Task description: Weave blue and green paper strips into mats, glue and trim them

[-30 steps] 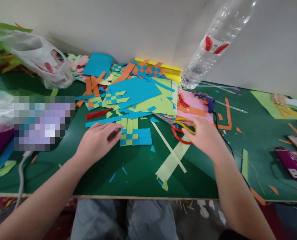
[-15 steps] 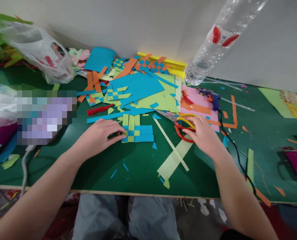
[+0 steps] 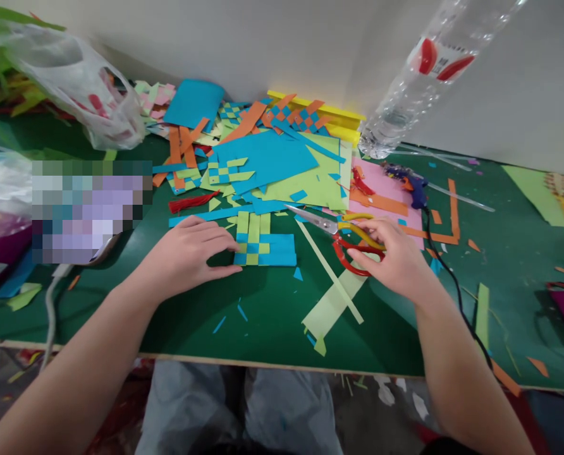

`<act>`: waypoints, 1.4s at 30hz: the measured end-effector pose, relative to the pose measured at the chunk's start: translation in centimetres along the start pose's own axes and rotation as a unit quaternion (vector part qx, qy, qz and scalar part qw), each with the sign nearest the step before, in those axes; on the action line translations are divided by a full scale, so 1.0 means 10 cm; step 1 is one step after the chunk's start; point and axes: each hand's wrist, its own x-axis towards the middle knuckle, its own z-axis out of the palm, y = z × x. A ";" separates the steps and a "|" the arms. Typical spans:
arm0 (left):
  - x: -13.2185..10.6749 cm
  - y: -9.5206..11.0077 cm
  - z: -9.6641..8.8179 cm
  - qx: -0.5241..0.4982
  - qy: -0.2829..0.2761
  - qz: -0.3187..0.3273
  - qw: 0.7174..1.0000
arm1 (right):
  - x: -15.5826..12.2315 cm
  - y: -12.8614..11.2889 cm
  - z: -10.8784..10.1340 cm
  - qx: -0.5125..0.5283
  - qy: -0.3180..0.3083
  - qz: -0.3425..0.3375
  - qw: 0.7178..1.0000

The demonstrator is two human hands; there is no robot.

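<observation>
Green felt-like tabletop (image 3: 263,316) fills the head view, strewn with paper cuttings. The left hand (image 3: 187,253) lies flat and open on it, palm down, fingers spread, with the fingertips touching the left edge of a blue and lime-green woven paper square (image 3: 265,248) that rests in front of the person, just below the loose pile of blue, orange and lime paper sheets (image 3: 272,164). The right hand (image 3: 398,262) rests over the steel scissors with yellow and red handle loops (image 3: 341,230), which lie on the table to the right of the square with the blades pointing left towards it. The fingers curl onto the loops, but I cannot tell whether they have passed through them or closed in a grip. A wide lime-green paper strip (image 3: 332,303) crossed by a thin pale strip (image 3: 327,268) lies just below the scissors. A clear plastic bottle (image 3: 405,101) leans against the wall behind, a blue glue gun (image 3: 412,186) sits on a pink paper sheet (image 3: 381,189), and a white plastic bag (image 3: 73,82) lies far left. To my eye the step in hand is taking hold of the scissors while steadying the weave. It goes best with the left fingertips pressing evenly so no strip slides out, and the right thumb and fingers seated fully in the loops before lifting, blades kept shut and clear of the black cord (image 3: 446,268) beside the wrist
</observation>
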 end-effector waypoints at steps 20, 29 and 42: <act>-0.10 0.02 0.02 0.146 -0.034 0.003 0.989 | 0.01 -0.04 0.03 -0.003 -0.011 -0.056 0.998; -0.06 0.08 0.00 0.150 -0.018 0.036 0.988 | 0.01 -0.04 0.02 -0.004 -0.017 -0.060 0.998; -0.05 0.09 0.00 0.212 0.080 0.150 0.962 | -0.02 -0.07 0.00 -0.018 -0.056 -0.084 0.995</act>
